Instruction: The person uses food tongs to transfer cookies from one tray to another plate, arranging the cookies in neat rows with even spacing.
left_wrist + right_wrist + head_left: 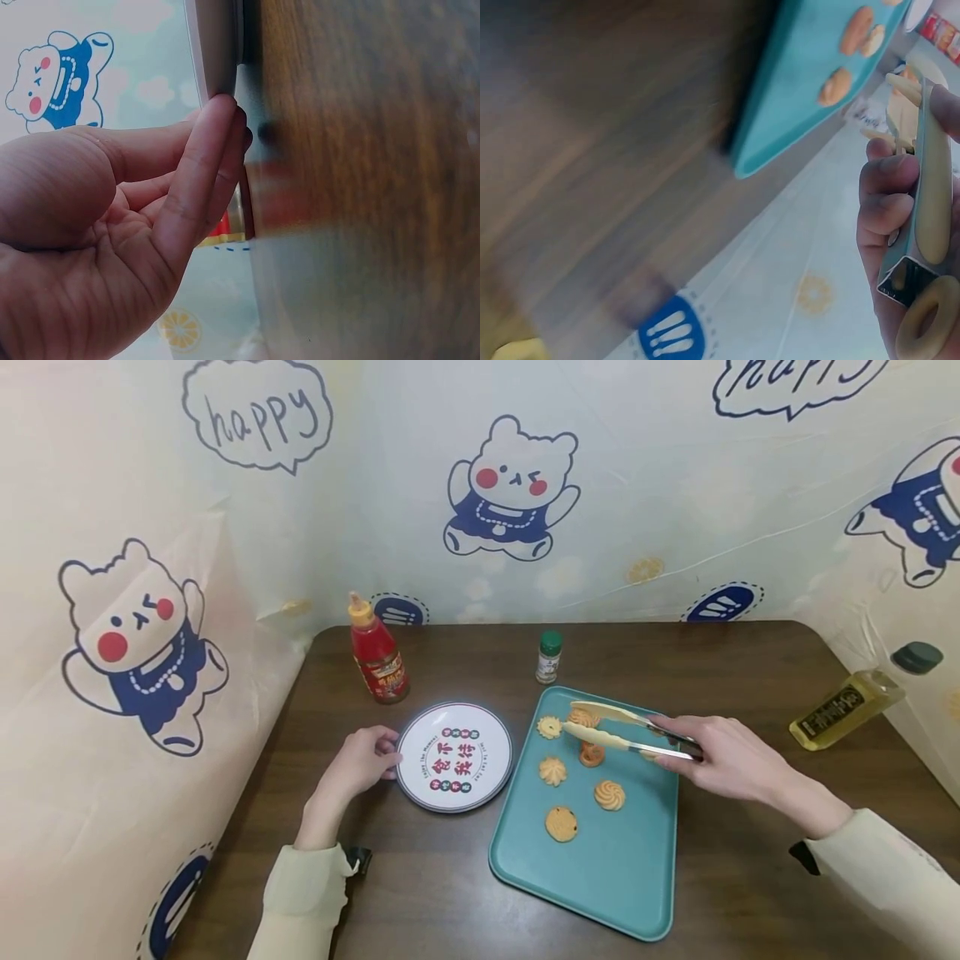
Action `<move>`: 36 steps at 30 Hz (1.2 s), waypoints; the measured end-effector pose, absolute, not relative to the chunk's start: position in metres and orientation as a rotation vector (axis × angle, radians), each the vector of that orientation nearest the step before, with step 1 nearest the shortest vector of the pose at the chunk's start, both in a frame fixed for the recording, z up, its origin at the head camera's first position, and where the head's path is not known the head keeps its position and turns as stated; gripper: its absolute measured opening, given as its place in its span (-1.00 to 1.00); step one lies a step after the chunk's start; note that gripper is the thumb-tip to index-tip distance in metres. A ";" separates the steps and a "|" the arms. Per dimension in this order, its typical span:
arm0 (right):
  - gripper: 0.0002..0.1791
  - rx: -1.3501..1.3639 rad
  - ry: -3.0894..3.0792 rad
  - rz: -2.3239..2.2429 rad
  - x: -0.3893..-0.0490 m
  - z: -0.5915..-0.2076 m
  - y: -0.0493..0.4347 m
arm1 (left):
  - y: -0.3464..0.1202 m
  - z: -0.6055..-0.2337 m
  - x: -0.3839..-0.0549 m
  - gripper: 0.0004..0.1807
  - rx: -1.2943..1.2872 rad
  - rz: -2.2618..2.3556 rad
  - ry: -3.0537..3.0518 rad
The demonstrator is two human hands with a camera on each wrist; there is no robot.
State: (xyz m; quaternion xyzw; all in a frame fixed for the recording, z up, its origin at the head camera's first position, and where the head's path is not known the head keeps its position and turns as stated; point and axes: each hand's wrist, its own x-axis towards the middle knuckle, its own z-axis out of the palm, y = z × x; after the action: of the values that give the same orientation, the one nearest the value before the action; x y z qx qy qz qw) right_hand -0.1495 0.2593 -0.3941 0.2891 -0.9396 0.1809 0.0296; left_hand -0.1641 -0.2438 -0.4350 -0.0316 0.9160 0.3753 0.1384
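Six cookies (562, 824), one plate (489, 773), one pair of tongs (597, 736).

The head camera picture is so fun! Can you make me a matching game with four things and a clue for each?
1. Tray
2. Plate
3. Sauce bottle
4. Tongs

A. Held in the right hand
B. Red, with a yellow cap
C. Blue-green, under the cookies
D. White, edge pinched by the left hand

Right pairs: 1-C, 2-D, 3-B, 4-A
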 end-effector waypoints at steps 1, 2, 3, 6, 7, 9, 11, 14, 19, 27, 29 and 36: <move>-0.39 0.900 -2.902 0.560 -0.152 -0.394 0.255 | -0.243 -0.435 -0.164 -0.54 -0.089 1.085 2.648; -0.38 0.902 -2.912 0.563 -0.154 -0.393 0.250 | -0.243 -0.435 -0.164 -0.54 -0.091 1.085 2.648; -0.38 0.908 -2.919 0.563 -0.157 -0.394 0.246 | -0.243 -0.434 -0.164 -0.55 -0.097 1.084 2.648; -0.37 0.928 -2.934 0.585 -0.163 -0.394 0.233 | -0.242 -0.434 -0.165 -0.56 -0.098 1.081 2.643; -0.38 0.935 -2.937 0.585 -0.165 -0.394 0.229 | -0.241 -0.434 -0.165 -0.56 -0.101 1.081 2.642; -0.38 0.950 -2.939 0.585 -0.169 -0.395 0.221 | -0.240 -0.434 -0.165 -0.56 -0.101 1.078 2.641; -0.37 0.970 -2.934 0.592 -0.173 -0.395 0.214 | -0.240 -0.434 -0.165 -0.56 -0.103 1.077 2.642; -0.37 1.006 -2.926 0.593 -0.178 -0.396 0.203 | -0.240 -0.435 -0.165 -0.56 -0.114 1.075 2.641; -0.37 1.069 -2.909 0.607 -0.186 -0.397 0.183 | -0.240 -0.436 -0.163 -0.55 -0.146 1.069 2.633; -0.37 1.176 -2.886 0.625 -0.200 -0.397 0.151 | -0.240 -0.435 -0.164 -0.56 -0.144 1.073 2.643; -0.38 1.198 -2.885 0.631 -0.203 -0.399 0.143 | -0.240 -0.434 -0.165 -0.56 -0.147 1.071 2.644; -0.37 1.208 -2.952 0.568 -0.210 -0.405 0.116 | -0.239 -0.432 -0.163 -0.55 -0.154 1.068 2.647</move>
State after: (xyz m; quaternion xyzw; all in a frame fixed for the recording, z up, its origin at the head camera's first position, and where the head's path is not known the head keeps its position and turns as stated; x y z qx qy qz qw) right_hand -0.2100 0.1163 -0.4048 0.3724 -0.9101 0.1751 -0.0491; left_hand -0.1625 -0.2391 -0.4320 -0.0534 0.9167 0.3700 0.1412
